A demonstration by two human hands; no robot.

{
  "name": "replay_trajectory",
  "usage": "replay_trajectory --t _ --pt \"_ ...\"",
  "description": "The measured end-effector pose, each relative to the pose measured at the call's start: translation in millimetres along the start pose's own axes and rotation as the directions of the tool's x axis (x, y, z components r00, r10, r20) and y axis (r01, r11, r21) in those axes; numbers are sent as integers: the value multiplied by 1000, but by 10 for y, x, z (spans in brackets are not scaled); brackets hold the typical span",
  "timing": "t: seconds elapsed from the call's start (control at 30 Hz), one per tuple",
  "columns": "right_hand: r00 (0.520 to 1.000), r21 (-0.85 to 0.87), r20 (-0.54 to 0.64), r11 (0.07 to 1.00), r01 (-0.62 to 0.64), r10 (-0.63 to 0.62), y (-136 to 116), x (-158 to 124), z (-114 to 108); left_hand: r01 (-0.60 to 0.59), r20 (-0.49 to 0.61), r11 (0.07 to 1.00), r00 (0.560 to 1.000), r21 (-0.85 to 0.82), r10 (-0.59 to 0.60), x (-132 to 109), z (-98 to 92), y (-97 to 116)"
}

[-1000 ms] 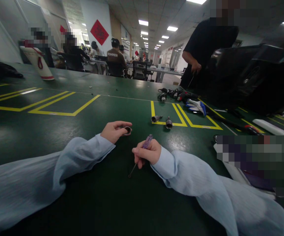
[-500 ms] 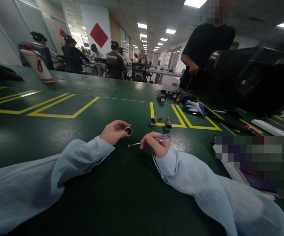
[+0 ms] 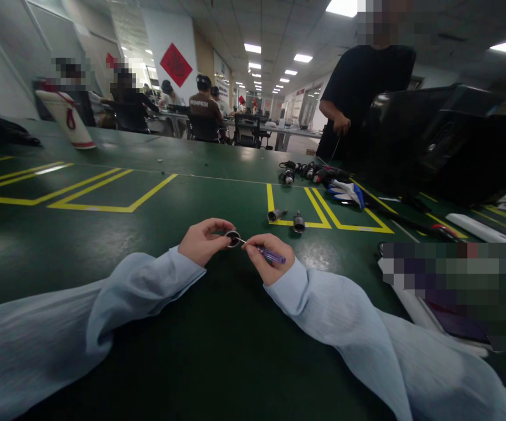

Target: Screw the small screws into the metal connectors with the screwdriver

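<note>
My left hand (image 3: 207,241) pinches a small round metal cup-shaped part (image 3: 232,238) between thumb and fingers, its hollow end turned toward me and to the right. My right hand (image 3: 270,257) is closed around a screwdriver with a clear purple handle (image 3: 271,255). Its thin metal shaft points left, and the tip reaches into the mouth of the metal part; the tip itself is hidden there. Just beyond my hands, two similar metal cups with stems lie on the green table, one on its side (image 3: 276,216) and one mouth down toward me (image 3: 298,222).
Yellow tape (image 3: 323,217) marks boxes on the green tabletop (image 3: 183,345). Farther back lie black corded tools (image 3: 288,175) and a white-and-blue glove (image 3: 347,193). A large black case (image 3: 437,134) stands at the right, a paper cup (image 3: 71,120) at the left. Across the table stands a person in black (image 3: 367,88).
My right hand has moved left and turned, bringing the screwdriver tip from beside the metal part into its opening. My left hand has shifted slightly right and down with the part.
</note>
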State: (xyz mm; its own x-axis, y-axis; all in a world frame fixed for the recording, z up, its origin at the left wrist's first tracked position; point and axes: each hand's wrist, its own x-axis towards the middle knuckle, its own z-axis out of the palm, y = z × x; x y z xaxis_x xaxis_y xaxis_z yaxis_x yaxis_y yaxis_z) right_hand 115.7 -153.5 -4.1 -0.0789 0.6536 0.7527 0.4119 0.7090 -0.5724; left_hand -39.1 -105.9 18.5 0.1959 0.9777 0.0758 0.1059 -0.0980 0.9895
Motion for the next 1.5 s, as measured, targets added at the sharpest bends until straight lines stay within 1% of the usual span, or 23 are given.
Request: replay_trajectory --t 0.1,0.27,0.4,0.53,0.67,0.77,0.83,0.87,0.9,0.93,0.97,1.03,1.07,1.1,1.13,1.2,1.3,1.5 --pt "1000 -19 -11 1000 16 -17 -3 7 1 -48 12 998 999 35 47 -14 10 9" --pt "999 -44 -7 998 36 -36 -23 11 -2 -59 8 997 998 45 59 -45 25 34" --pt "998 -49 16 997 64 -63 -49 13 -15 -75 4 993 997 88 75 -49 21 13" --pt "996 -77 42 993 85 -82 -79 15 -34 -114 -8 987 993 113 116 -32 13 -27" --pt "991 -115 78 986 118 -110 -94 9 -25 -113 -9 988 993 103 114 -35 20 -14" --pt "992 -117 81 988 104 -95 -108 2 -20 -109 -16 987 994 118 112 -44 27 12" --pt "997 -80 65 996 40 -35 -119 4 -31 -116 -23 984 992 136 121 -42 21 9" --pt "999 -36 46 999 -18 20 -123 7 -39 -120 -23 982 992 146 125 -37 15 -2" --pt "995 31 24 994 -102 101 -123 14 -48 -125 -22 980 991 152 130 -29 6 -18" --pt "978 119 12 971 -208 208 -118 22 -56 -132 -20 979 990 155 137 -19 -5 -38" --pt "947 214 18 924 -318 322 -107 33 -62 -140 -17 978 989 155 144 -8 -17 -58" --pt "855 366 77 784 -502 512 -71 56 -67 -150 -10 978 988 144 153 14 -40 -93" --pt "817 407 98 726 -554 568 -48 66 -66 -149 -8 979 988 137 151 22 -50 -102" --pt "790 432 107 687 -584 604 -24 74 -62 -142 -7 981 990 130 144 28 -58 -106" --pt "778 451 98 669 -590 620 0 80 -57 -131 -6 984 991 124 133 31 -65 -105" --pt "776 480 67 661 -577 628 37 82 -46 -110 0 987 994 119 111 27 -73 -92" --pt "793 495 43 676 -545 607 63 71 -33 -95 22 989 995 114 93 13 -77 -77" --pt "813 439 59 717 -542 579 59 50 -25 -97 35 992 995 85 94 22 -78 -101"
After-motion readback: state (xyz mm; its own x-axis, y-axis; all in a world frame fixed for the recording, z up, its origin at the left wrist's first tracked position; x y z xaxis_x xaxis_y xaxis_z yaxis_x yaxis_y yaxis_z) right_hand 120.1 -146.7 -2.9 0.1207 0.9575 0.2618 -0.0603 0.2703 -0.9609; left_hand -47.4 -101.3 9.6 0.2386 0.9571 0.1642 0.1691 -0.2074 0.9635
